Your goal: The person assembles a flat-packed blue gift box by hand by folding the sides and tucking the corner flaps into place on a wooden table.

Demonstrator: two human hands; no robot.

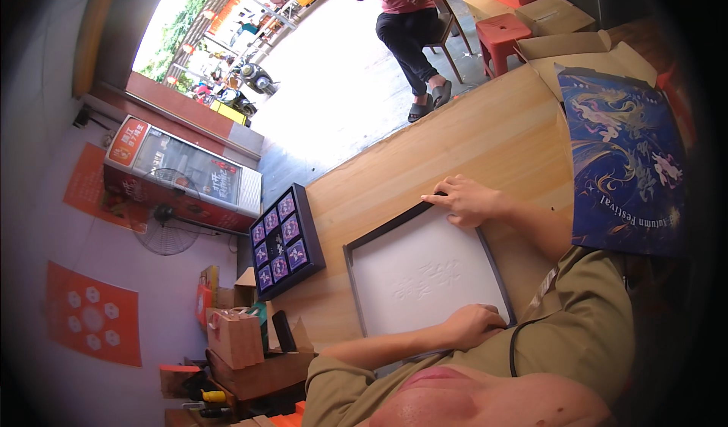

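A shallow box [425, 275] with a dark rim and a white inside lies on the wooden table in front of me. Faint embossed characters mark its white panel. My right hand [472, 199] grips the rim at the far corner, fingers bent over the edge. Closer to my body, my left hand [474, 326] is closed at the near side of the same box, its fingertips partly hidden. To the left stands an open dark blue box [287, 243] holding several purple square packets in compartments. A large blue illustrated panel [626, 161] stands at the right.
The wooden table [485, 139] extends ahead. Left are a phone-like dark object [283, 331], a brown carton [235, 337], a standing fan [165, 215] and a display fridge [182, 169]. A seated person [406, 32], a red stool [502, 40] and open cardboard boxes [588, 51] are beyond.
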